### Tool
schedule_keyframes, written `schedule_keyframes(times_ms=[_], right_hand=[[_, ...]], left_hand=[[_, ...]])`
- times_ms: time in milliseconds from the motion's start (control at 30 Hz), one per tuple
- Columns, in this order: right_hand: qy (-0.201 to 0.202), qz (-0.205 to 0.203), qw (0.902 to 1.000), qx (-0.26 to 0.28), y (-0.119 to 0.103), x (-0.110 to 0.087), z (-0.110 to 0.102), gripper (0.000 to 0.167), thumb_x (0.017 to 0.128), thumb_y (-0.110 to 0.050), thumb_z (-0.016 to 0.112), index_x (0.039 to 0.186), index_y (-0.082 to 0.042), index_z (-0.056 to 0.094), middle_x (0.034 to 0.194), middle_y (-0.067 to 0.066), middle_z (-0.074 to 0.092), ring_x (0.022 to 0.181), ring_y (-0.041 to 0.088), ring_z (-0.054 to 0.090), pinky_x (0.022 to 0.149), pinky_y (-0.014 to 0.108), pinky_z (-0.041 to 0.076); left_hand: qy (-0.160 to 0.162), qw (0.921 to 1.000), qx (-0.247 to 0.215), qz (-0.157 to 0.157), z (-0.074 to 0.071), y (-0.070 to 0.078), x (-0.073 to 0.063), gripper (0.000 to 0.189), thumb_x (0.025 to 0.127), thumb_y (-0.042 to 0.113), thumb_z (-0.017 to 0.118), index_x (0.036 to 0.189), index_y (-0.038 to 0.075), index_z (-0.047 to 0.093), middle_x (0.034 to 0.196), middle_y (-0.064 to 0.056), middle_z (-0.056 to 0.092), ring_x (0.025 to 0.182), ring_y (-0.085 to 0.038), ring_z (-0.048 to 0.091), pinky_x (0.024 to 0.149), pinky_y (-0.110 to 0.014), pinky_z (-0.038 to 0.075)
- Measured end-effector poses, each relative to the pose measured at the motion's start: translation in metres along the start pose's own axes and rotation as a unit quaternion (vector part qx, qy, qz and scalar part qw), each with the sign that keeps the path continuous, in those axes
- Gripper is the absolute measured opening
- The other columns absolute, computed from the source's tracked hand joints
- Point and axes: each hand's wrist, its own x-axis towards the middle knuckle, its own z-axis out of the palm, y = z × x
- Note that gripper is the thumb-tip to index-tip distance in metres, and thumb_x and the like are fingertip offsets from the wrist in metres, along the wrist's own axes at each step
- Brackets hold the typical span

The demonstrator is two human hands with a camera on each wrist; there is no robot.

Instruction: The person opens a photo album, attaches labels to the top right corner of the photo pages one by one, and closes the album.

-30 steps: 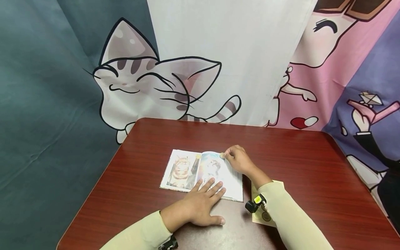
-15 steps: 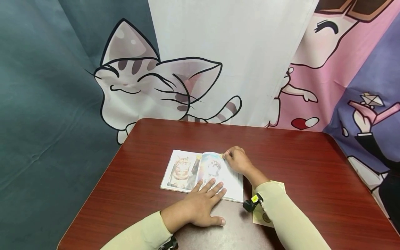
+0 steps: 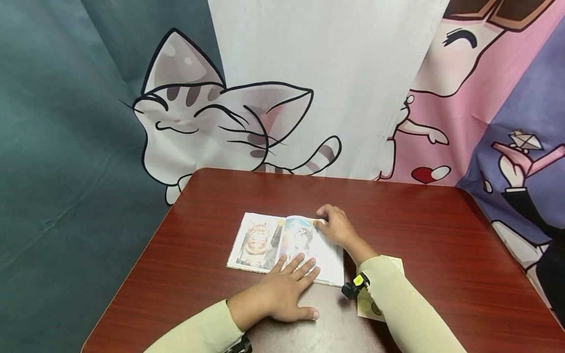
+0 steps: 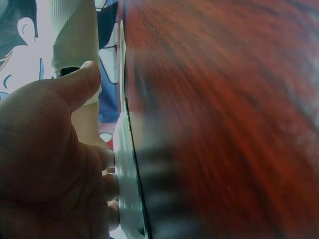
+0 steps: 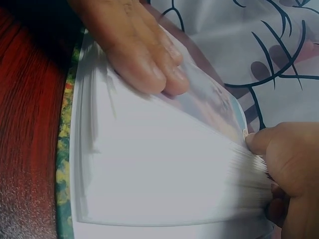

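An open picture book (image 3: 326, 264) lies on the table, with cat pictures on both pages. My left hand (image 3: 289, 289) rests flat with spread fingers on the lower edge of its right page. My right hand (image 3: 339, 228) is at that page's top corner, thumb touching the paper and index finger lifted apart from it. Under the thumb tip, in the right wrist view, shows the edge of a small round sticker (image 5: 245, 133); the rest of it is hidden. A yellow round sticker (image 3: 281, 223) sits at the top of the left page.
A pale yellow sheet (image 3: 368, 308) with round shapes lies right of the book, partly covered by the right forearm. The reddish-brown table (image 3: 423, 220) extends around the book. Behind it hangs a cartoon cat backdrop (image 3: 282, 122).
My right hand's thumb and index finger, together at the sticker before, have parted, the index finger lifting away. The right forearm shifted slightly left. My left hand has stayed put.
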Motion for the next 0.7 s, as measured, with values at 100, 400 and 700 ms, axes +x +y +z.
schedule_keyframes(times_ms=[100,400,700], right_hand=[[0.004,-0.020,0.9998,0.007,0.001,0.000,0.000,0.005,0.092,-0.016,0.074,0.095,-0.013,0.071,0.108,0.010,0.065,0.112,0.031,0.056,0.098,0.049,0.044],[0.020,-0.083,0.9959,0.030,0.006,-0.002,-0.002,0.006,0.086,-0.007,0.075,0.089,-0.004,0.079,0.104,0.016,0.070,0.106,0.034,0.062,0.097,0.050,0.047],[-0.024,-0.112,0.9934,0.000,0.010,-0.010,-0.007,0.023,0.090,-0.009,0.070,0.110,-0.002,0.079,0.126,0.024,0.066,0.123,0.046,0.055,0.106,0.061,0.039]], left_hand=[[-0.001,1.0000,0.000,0.000,0.000,0.000,0.000,0.095,0.091,0.082,0.041,0.165,0.027,0.020,0.171,0.005,0.012,0.156,-0.021,0.004,0.124,-0.053,0.009],[0.007,0.9999,-0.010,0.003,0.001,-0.001,-0.001,0.094,0.092,0.082,0.040,0.165,0.027,0.021,0.171,0.005,0.012,0.156,-0.021,0.004,0.123,-0.054,0.009],[0.010,0.9997,-0.022,0.005,0.001,-0.001,-0.001,0.091,0.093,0.080,0.040,0.165,0.026,0.023,0.170,0.004,0.013,0.156,-0.021,0.004,0.123,-0.055,0.009]])
